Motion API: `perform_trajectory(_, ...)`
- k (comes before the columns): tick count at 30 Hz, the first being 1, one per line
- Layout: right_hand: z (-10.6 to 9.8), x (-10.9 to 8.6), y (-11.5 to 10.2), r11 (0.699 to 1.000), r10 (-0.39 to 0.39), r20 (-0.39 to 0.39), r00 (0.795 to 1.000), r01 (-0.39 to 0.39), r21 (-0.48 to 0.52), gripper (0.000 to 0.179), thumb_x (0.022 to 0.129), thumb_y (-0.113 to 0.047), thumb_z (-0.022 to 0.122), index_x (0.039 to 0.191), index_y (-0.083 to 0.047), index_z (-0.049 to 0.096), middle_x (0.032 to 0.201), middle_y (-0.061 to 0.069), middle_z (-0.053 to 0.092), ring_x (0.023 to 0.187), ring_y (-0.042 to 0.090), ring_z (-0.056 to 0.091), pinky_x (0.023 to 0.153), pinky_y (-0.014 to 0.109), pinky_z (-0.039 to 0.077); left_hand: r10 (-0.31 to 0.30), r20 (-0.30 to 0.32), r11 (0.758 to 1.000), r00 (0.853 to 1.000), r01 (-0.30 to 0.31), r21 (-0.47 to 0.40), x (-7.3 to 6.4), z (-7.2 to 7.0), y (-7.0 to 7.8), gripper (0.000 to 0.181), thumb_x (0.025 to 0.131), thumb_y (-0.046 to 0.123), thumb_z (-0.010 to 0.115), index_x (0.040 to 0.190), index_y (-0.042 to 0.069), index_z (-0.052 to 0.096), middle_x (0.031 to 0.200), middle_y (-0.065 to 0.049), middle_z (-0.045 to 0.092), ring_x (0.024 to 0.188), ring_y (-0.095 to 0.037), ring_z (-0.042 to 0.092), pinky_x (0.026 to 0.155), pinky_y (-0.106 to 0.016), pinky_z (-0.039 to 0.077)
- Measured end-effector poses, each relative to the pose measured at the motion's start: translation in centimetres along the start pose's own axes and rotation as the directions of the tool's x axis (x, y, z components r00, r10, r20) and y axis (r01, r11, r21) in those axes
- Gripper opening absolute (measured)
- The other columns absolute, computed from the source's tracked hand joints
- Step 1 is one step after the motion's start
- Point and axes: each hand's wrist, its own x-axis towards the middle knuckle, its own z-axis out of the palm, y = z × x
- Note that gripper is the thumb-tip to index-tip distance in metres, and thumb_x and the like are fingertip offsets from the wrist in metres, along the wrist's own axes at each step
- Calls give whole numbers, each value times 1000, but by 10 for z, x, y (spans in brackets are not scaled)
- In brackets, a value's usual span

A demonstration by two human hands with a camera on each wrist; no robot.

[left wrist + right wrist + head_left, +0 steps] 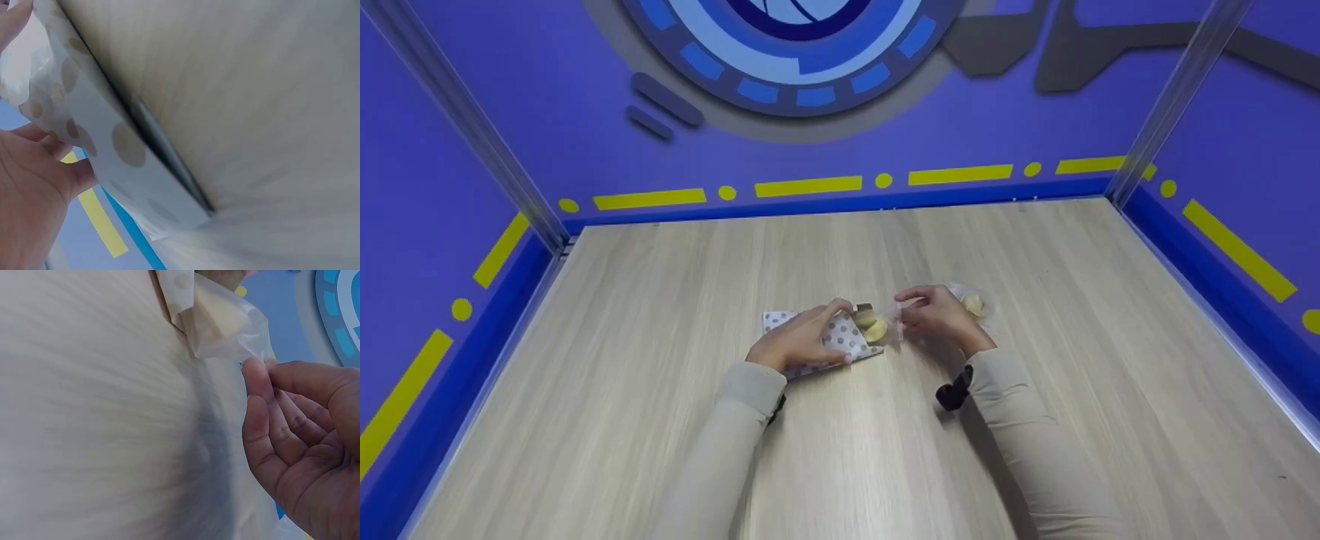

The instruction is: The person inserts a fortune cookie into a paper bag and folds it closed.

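My left hand [801, 339] grips a white paper bag with grey-brown polka dots [844, 336], lying on its side with its mouth toward the right. At that mouth sits a clear plastic packet [228, 323] holding pale yellow pieces [875, 330], partly inside the bag. The thumb and index finger of my right hand [936, 315] pinch the packet's outer end. In the left wrist view the bag's dotted side [126, 146] and part of the left hand [34, 191] show. How deep the packet reaches into the bag is hidden.
A second clear packet with a pale yellow piece [973, 304] lies just beyond my right hand. The wood-grain table [840, 457] is bounded by blue-purple panels [810, 157] at the back and both sides.
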Motion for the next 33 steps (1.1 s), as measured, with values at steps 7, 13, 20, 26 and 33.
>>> perform_trajectory(7,8,2,-3,999,-40,23,999,40,-20,37,86,-4,61,123,1,60,89,10,70,68,11,65,63,27,53,-30,25,1000,999,30,6,-5,-1,0,71,78,47,76,136,37,36,138,-3,51,118,-21,50,101,-43,42)
perform_trajectory(13,13,1,-6,998,-54,53,997,56,-39,36,86,-3,60,121,-1,61,89,10,69,69,13,66,65,30,55,-9,30,1000,1000,8,28,-8,-2,-1,71,79,44,76,136,37,35,134,-4,53,108,-19,51,95,-40,43)
perform_trajectory(20,17,2,-9,996,-80,63,995,82,-29,34,85,1,59,118,0,62,84,9,70,68,13,67,65,30,56,7,31,1000,999,-8,29,-9,-2,1,72,79,44,76,138,36,34,138,-4,51,111,-19,51,97,-40,43)
perform_trajectory(26,23,2,-13,996,-73,61,995,76,-43,32,84,1,58,115,-1,63,83,9,70,67,12,66,66,30,56,10,25,1000,1000,-10,12,-10,-1,1,72,79,44,76,137,36,34,136,-5,52,107,-19,51,93,-40,44)
perform_trajectory(33,31,1,-16,997,-70,67,995,71,-23,32,82,4,57,114,0,62,78,7,69,65,14,66,66,31,56,22,20,1000,1000,-22,0,-10,-1,1,73,79,44,76,138,35,34,134,-5,52,107,-19,51,92,-39,44)
